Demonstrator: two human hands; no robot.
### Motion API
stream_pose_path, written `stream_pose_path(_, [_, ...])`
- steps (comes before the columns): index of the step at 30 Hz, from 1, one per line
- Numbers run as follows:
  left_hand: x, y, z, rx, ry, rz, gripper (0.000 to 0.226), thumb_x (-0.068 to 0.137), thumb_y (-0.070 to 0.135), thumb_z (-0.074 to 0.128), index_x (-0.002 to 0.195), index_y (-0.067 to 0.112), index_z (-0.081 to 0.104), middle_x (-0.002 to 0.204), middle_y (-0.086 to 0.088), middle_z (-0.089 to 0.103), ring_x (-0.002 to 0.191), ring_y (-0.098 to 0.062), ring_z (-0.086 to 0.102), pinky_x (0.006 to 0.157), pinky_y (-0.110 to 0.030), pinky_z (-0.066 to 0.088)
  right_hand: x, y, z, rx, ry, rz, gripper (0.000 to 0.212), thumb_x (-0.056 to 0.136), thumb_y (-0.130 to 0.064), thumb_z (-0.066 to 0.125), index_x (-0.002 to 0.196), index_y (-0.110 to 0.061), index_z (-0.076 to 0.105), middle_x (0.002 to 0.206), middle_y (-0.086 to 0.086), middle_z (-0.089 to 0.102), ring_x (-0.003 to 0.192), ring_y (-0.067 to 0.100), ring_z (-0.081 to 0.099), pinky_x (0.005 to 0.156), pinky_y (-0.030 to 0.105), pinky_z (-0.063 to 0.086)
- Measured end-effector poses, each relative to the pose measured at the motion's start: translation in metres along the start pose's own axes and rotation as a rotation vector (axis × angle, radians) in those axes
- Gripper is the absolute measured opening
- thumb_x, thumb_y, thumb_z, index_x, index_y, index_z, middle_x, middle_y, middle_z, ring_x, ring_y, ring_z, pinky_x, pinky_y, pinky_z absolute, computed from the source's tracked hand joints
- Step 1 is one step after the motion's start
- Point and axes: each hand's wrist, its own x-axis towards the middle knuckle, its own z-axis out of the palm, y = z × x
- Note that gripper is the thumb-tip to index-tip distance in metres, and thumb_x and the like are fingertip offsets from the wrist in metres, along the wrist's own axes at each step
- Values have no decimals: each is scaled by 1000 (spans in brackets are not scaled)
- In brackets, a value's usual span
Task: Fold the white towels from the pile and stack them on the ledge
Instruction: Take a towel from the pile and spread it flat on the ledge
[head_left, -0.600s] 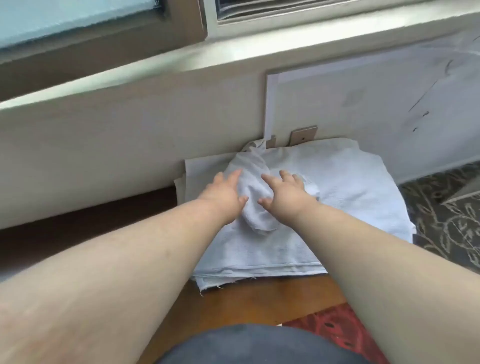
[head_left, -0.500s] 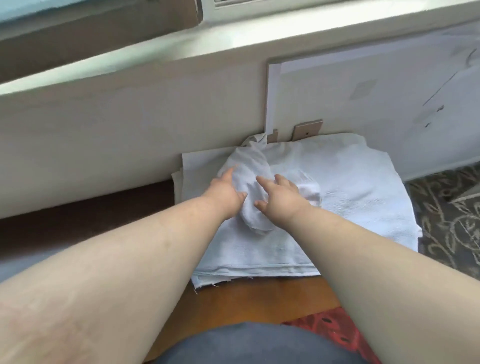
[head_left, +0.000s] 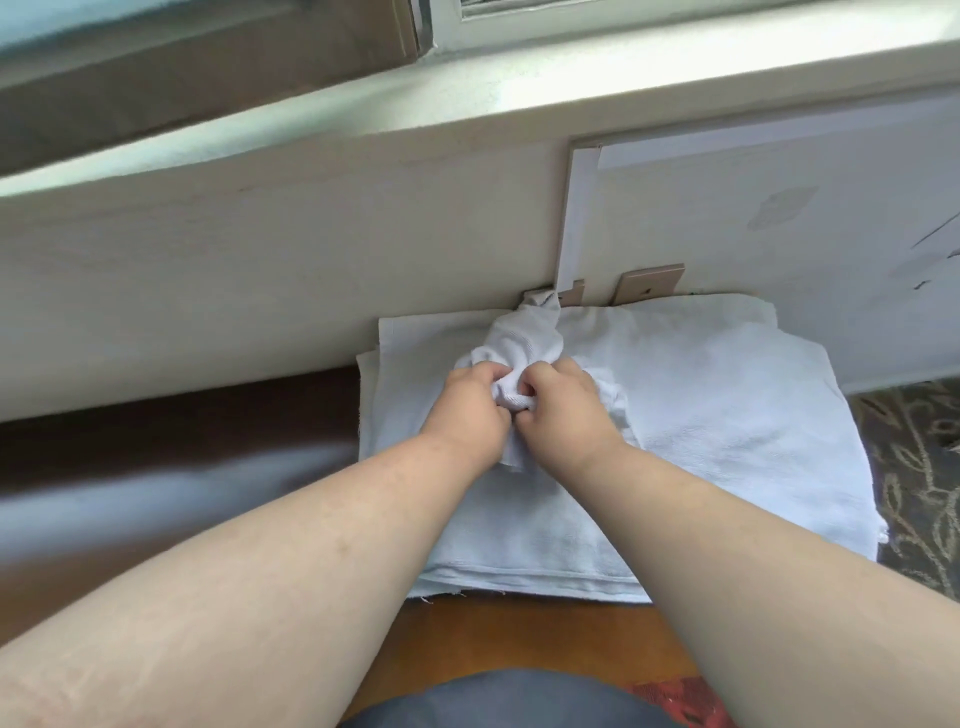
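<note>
White crumpled towel (head_left: 519, 345) sits atop the towel pile (head_left: 701, 441) at its far edge, against the wall (head_left: 260, 270). Left hand (head_left: 467, 410) and right hand (head_left: 563, 410) both grip its near end, fingers curled into the cloth. Window ledge (head_left: 519, 93) runs above.

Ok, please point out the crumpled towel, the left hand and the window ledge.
crumpled towel (head_left: 524, 340), head view, its bunched upper part.
left hand (head_left: 467, 405), head view, back of the hand.
window ledge (head_left: 519, 98), head view, its bare top.
</note>
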Motion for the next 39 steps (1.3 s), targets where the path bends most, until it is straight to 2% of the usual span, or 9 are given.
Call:
stream_pose_path(4, [-22,3,-40,-144,99,31,45,85,8,50,126,26,54,129,2,44,105,-15,55,76,-24,49,-9,-41,-10,76,128,-165,13,78,-6,60,83,-18,61,97,1,47,90,20,46,72,31,38])
stream_pose_path(8, [-48,-4,-91,-273,181,58,31,86,10,55,111,27,61,117,2,59,96,-7,61,60,-6,43,-19,-85,-13,136,228,-398,10,72,-6,61,78,-14,63,88,2,49,83,19,46,64,26,36])
stream_pose_path(12, [-88,-30,-140,-361,336,41,28,84,12,60,104,32,63,109,4,65,90,-3,63,71,-13,45,-30,-141,-3,144,216,-631,10,67,-12,58,76,-15,60,85,1,46,79,13,37,64,27,33])
stream_pose_path(15, [-128,-59,-170,-407,438,4,28,84,12,60,101,34,63,107,3,65,81,1,62,64,-11,43,-46,-185,19,141,172,-750,8,68,-14,57,75,-16,59,84,0,45,76,10,33,64,23,27])
stream_pose_path(18, [-176,-96,-198,-411,525,-20,29,84,6,58,96,33,61,95,8,66,72,8,60,62,-7,41,-74,-228,51,133,93,-852,8,68,-15,57,75,-20,55,84,-3,44,77,13,36,63,23,29])
stream_pose_path(22, [-240,-160,-229,-423,630,-106,32,83,15,59,105,39,58,114,7,62,98,-3,62,88,-27,52,-118,-286,101,82,7,-966,6,73,-14,62,78,-14,58,86,-4,45,80,16,40,60,31,39])
stream_pose_path(29, [-360,-282,-293,-472,780,-167,35,74,25,54,104,42,57,117,9,58,100,-6,63,90,-36,54,-216,-399,202,38,-24,-1152,14,77,-11,68,74,-16,55,84,-7,44,76,15,43,56,32,42])
stream_pose_path(35, [-442,-391,-357,-411,790,-169,34,85,16,59,108,41,53,120,10,54,104,-5,59,92,-29,51,-294,-487,291,90,-25,-1170,16,80,-16,70,74,-18,55,84,-9,44,75,11,42,57,20,32])
stream_pose_path(39, [-465,-435,-389,-416,798,-147,32,82,12,56,102,38,58,113,6,59,97,-6,62,84,-29,55,-315,-532,321,87,-14,-1210,8,76,-17,67,76,-15,59,83,-6,47,75,15,45,56,29,38])
